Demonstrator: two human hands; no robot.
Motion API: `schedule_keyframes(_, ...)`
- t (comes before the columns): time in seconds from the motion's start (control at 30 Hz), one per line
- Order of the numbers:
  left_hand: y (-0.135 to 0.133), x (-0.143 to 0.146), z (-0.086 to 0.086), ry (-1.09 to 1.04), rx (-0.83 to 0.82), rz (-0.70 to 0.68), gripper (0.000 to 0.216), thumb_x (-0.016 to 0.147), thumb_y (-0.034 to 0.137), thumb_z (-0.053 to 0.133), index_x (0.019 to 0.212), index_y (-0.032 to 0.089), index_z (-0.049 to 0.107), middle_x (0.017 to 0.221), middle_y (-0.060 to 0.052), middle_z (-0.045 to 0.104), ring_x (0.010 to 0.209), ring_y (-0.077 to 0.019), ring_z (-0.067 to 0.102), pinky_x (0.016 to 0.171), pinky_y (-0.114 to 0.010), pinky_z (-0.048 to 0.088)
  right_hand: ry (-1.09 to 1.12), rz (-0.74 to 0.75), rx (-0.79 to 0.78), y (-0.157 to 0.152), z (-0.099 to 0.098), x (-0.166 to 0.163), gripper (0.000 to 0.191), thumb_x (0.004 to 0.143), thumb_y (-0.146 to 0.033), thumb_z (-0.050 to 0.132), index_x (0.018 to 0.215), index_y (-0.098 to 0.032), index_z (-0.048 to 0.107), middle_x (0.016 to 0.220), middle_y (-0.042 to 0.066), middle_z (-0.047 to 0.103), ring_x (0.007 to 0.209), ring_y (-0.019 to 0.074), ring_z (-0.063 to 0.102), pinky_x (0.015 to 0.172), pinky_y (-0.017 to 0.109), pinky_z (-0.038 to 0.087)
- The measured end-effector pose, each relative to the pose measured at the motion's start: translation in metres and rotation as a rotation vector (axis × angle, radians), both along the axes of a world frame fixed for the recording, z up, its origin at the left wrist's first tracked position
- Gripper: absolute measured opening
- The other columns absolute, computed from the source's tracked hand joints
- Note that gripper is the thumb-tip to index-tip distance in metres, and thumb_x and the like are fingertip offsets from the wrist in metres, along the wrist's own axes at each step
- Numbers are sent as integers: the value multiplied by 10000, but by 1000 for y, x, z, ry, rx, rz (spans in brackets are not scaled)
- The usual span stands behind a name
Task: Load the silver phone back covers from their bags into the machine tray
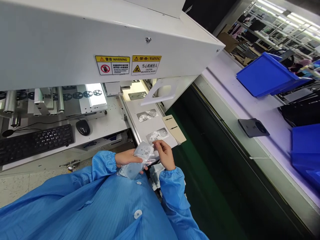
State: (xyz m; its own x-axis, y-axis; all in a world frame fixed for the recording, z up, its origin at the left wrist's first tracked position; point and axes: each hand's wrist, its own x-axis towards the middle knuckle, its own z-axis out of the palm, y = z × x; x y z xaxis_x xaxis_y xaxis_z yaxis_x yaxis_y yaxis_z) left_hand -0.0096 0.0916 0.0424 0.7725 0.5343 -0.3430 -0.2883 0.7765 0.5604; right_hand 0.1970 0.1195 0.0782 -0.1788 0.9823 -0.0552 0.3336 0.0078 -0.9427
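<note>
My left hand (127,158) is closed round a crinkled clear plastic sheet (145,150), held low in front of my blue coat. Just right of it, my right hand (166,157) is closed too, thumb and forefinger pinching near the sheet's upper right edge. A flat, bluish see-through part of this plastic (130,170) hangs below my left fingers. Beyond my hands, a white sliding plate (143,128) runs into the machine. On it lie a near phone-back-shaped panel (160,134), a middle panel (147,115) and a far panel (137,96) under the light.
The white machine housing (75,50) overhangs the plate. A mouse (83,127) and keyboard (37,141) lie left. At right run a dark green conveyor belt (212,186) and a ledge bearing a dark phone-like panel (253,127) and a blue bin (267,75). A beige fixture (176,130) borders the plate.
</note>
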Motion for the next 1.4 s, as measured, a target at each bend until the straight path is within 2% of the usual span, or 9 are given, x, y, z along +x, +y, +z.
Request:
schedule_keyframes(0.17,-9,3,-3,60,80,-48,502,654,333,861,1052,99,662,925,-121,724,777,-227,695,772,-364,536,-18,75,-77,-14,4,-1,269,840,-453,653,914,-195,649,735,-3,579,682,140,520,639,263,434)
schedule_keyframes(0.33,-17,8,-17,161,-44,165,662,704,657,707,1006,70,659,854,-134,722,729,-224,684,719,-335,535,-49,71,-114,-26,0,-6,309,794,-416,706,1000,-205,614,695,-29,531,635,133,501,591,252,423)
schedule_keyframes(0.4,-22,10,-21,201,-43,196,620,719,626,715,998,76,658,832,-119,723,699,-219,680,693,-331,536,-40,80,-122,-26,2,-7,312,805,-420,691,1019,-206,617,707,-25,540,642,133,505,601,252,425)
schedule_keyframes(0.77,-35,2,-16,15,20,-36,463,817,512,684,1034,104,695,1001,-137,718,785,-205,685,744,-315,528,-79,187,-179,-10,16,4,309,878,-491,577,829,-188,612,689,-15,547,638,120,488,598,236,413)
schedule_keyframes(0.93,-29,-5,-20,33,-30,-62,388,820,418,713,1082,139,657,1047,-125,712,832,-232,683,739,-348,533,-116,-207,29,-5,10,44,307,869,-507,569,885,-201,585,752,2,597,669,138,545,620,249,453)
schedule_keyframes(1.07,-23,-11,-22,107,-83,-25,371,801,399,731,1008,97,670,971,-136,718,770,-243,681,718,-391,543,-132,-653,-8,-29,-34,119,391,828,-573,542,920,-193,538,776,32,623,642,166,576,563,279,477)
schedule_keyframes(1.17,-19,-11,-22,128,-153,21,384,786,377,747,1042,104,663,1015,-144,709,803,-252,683,730,-420,547,-363,-744,-292,-65,-81,159,375,772,-561,545,800,-187,554,618,13,587,562,180,559,561,316,474)
schedule_keyframes(1.27,-15,-6,-22,122,-149,-21,388,786,374,750,1056,110,661,1003,-141,716,809,-259,688,733,-421,545,-507,-827,-386,-95,-114,166,321,745,-506,560,702,-189,576,607,47,595,629,227,585,660,387,477)
schedule_keyframes(1.4,-9,8,-19,111,-80,-131,416,793,400,741,1054,85,667,911,-138,729,766,-245,688,728,-379,537,-562,-904,-292,-109,-110,139,412,758,-525,575,892,-143,651,936,166,659,905,291,600,819,441,464)
